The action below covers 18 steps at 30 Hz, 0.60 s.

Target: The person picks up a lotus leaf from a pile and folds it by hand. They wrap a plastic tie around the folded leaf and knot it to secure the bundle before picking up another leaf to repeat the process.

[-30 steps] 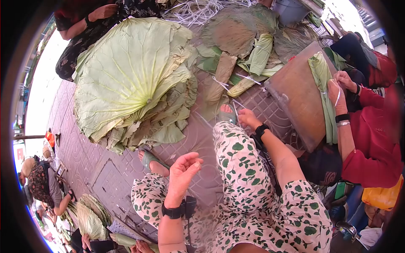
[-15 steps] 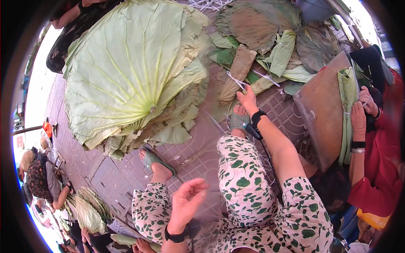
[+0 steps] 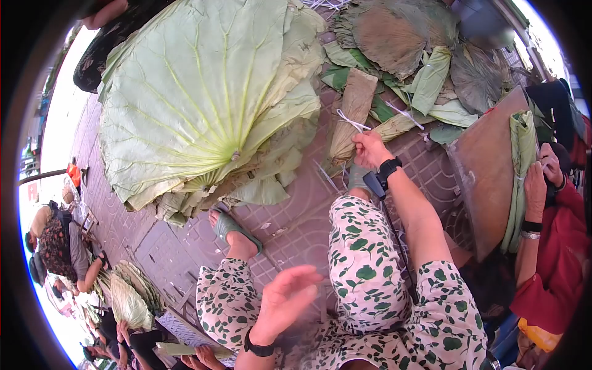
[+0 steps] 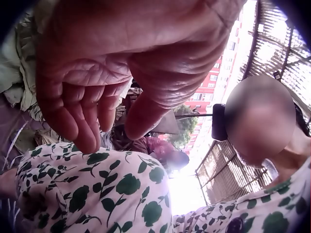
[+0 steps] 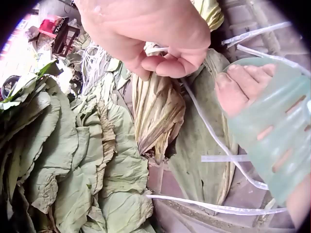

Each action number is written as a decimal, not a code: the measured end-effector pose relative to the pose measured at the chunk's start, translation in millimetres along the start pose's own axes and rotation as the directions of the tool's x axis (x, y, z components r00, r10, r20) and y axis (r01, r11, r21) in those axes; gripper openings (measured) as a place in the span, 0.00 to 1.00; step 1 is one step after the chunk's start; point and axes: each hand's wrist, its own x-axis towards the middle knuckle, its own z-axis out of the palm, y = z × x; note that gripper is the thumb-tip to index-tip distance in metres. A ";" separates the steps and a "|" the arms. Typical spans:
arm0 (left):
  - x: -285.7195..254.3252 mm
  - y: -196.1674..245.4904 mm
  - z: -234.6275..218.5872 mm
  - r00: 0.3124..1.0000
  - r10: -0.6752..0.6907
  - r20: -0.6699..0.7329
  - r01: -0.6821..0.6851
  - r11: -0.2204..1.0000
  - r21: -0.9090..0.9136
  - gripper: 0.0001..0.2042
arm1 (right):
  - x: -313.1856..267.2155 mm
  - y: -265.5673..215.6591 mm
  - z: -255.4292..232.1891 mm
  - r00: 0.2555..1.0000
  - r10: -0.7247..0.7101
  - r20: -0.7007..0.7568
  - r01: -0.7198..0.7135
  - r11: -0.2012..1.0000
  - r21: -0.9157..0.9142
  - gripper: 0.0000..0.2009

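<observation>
My right hand (image 3: 371, 150) pinches the white tie (image 3: 351, 121) around a rolled, dried brown leaf bundle (image 3: 356, 102). In the right wrist view its fingers are curled over the gathered end of the bundle (image 5: 158, 114), and a strand of string (image 5: 206, 121) trails down from them. My left hand (image 3: 288, 302) hovers over my lap, holding nothing. Its fingers bend loosely with the thumb apart, as the left wrist view of the hand (image 4: 121, 63) also shows. Left of the bundle lies a big pile of pale green lotus leaves (image 3: 203, 92).
My sandalled foot (image 5: 243, 90) is close beside the bundle. More tied leaf rolls (image 3: 430, 80) and brown leaves (image 3: 391, 40) lie beyond. At right, a person in red holds a green roll (image 3: 521, 172) beside a brown board (image 3: 487, 172). Loose white strips (image 5: 218, 208) cross the paving.
My right hand has moved from beside my foot to the brown bundle and taken hold of its white tie. The left hand stays raised, shifting slightly. The head view has shifted.
</observation>
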 end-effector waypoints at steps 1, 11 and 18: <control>-0.8 0.7 1.5 1.000 0.015 0.004 -0.015 1.000 0.001 0.16 | -8.1 -3.6 -1.1 0.992 0.057 0.110 -0.068 0.993 0.097 0.08; -3.2 -22.1 -5.1 0.941 0.334 -0.045 -0.337 0.938 -0.083 0.19 | -196.6 -127.1 35.1 0.828 -0.197 0.525 0.235 0.972 -0.005 0.15; -17.6 -15.2 -17.5 0.882 0.470 -0.042 -0.472 0.874 -0.117 0.28 | -314.0 -164.7 80.1 0.739 -0.093 0.667 0.338 0.908 -0.249 0.18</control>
